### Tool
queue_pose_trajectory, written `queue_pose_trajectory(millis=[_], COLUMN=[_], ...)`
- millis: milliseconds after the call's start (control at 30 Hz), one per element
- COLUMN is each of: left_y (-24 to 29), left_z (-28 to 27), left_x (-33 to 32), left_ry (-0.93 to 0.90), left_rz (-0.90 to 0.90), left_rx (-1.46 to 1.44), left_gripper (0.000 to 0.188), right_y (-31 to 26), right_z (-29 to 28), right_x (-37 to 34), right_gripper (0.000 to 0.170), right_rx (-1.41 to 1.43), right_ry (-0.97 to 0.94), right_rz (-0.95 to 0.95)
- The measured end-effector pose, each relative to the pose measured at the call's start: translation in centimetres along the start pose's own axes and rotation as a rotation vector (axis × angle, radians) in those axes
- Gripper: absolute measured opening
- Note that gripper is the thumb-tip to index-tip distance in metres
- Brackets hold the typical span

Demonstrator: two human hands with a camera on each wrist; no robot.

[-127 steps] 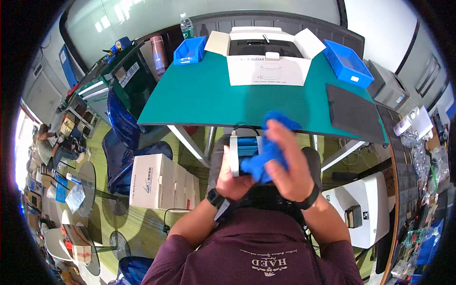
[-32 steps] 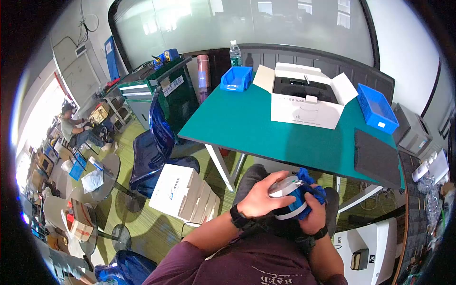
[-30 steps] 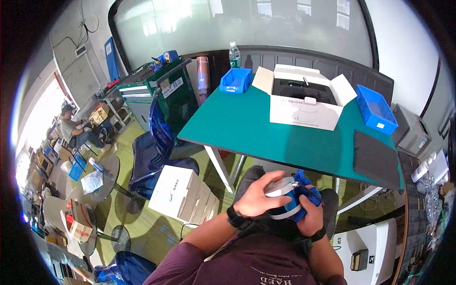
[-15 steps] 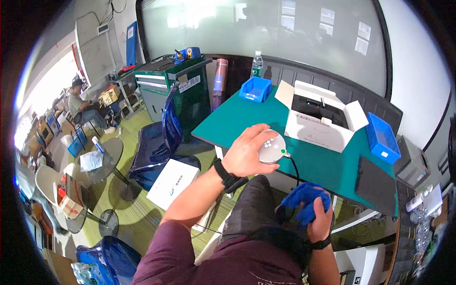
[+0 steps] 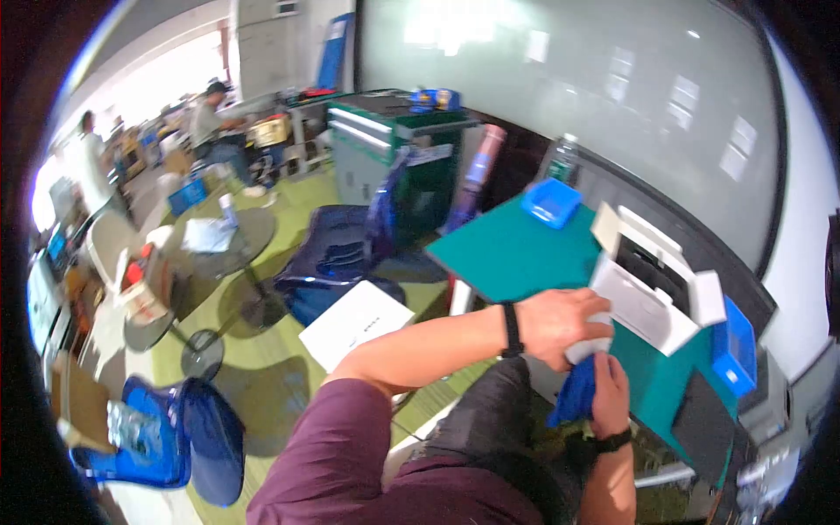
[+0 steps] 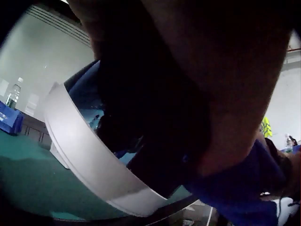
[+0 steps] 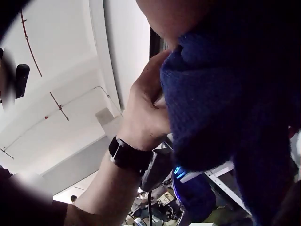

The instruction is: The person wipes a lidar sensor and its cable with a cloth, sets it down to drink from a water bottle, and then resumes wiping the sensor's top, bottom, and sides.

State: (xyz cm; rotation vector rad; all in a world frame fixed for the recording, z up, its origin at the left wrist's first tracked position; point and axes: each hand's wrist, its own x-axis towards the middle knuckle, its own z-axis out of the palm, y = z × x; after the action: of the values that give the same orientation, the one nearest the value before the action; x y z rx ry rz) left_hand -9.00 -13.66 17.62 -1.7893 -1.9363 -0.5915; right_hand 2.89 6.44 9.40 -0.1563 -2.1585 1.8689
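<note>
Over the near edge of the green table (image 5: 516,249), my left hand (image 5: 560,325) grips a round lidar sensor (image 5: 591,343) from above. In the left wrist view, the sensor's pale rim (image 6: 89,146) and glossy dark bluish side show, tilted; the hand is mostly in shadow there. My right hand (image 5: 611,398) holds a bunched blue cloth (image 5: 575,394) up against the sensor, its fingers beside the sensor's lower side. In the right wrist view the cloth (image 7: 207,99) hides much of the sensor, and the left hand (image 7: 143,113) shows behind it.
An open white carton (image 5: 632,311) stands on the table just past the hands. Blue bins (image 5: 553,204) and a bottle (image 5: 563,157) are at the back, with a black mat (image 5: 703,420) at right. A white box (image 5: 357,324) and blue chair (image 5: 328,254) stand left.
The lidar sensor was wiped or held between both hands on the lap, then raised alone in the left hand. Now the right hand has brought the cloth back up to it. The view has swung left.
</note>
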Motion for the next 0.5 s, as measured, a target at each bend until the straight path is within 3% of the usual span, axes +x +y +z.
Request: queue_pose_trajectory(millis=[100, 167, 200, 300, 367, 400, 467, 500], left_y=[-2.0, -2.7, -3.5, -6.4, -8.2, -9.0, -10.1, -10.3], left_z=[0.8, 0.8, 0.7, -0.2, -0.7, -0.8, -1.2, -1.3], left_x=[-0.4, -0.5, -0.5, -1.6, -2.7, -3.2, -4.2, -4.7], left_ry=[0.085, 0.149, 0.153, 0.224, 0.198, 0.166, 0.151, 0.162], left_rz=[0.042, 0.025, 0.006, -0.074, -0.170, -0.242, -0.303, -0.355], left_rx=[-0.008, -0.003, 0.018, 0.058, 0.105, 0.126, 0.118, 0.102], left_gripper=[0.080, 0.078, 0.078, 0.076, 0.075, 0.075, 0.074, 0.074], right_y=[-2.8, -4.3, -3.5, 1.2, -0.6, -3.9, -8.9, -10.3], right_z=[0.8, 0.5, 0.1, -3.2, -6.0, -8.2, -7.7, -8.2], right_x=[-0.5, -0.9, -0.9, -2.4, -4.2, -5.9, -9.1, -10.2], right_gripper=[0.038, 0.043, 0.043, 0.040, 0.042, 0.052, 0.038, 0.039], right_rx=[-0.057, -0.346, -0.345, -0.529, -0.629, -0.688, -0.660, -0.645], right_ry=[-0.015, -0.020, -0.045, 0.238, 0.035, -0.274, -0.071, -0.022], right_rz=[-0.017, -0.031, -0.044, -0.171, -0.200, -0.124, -0.029, -0.001])
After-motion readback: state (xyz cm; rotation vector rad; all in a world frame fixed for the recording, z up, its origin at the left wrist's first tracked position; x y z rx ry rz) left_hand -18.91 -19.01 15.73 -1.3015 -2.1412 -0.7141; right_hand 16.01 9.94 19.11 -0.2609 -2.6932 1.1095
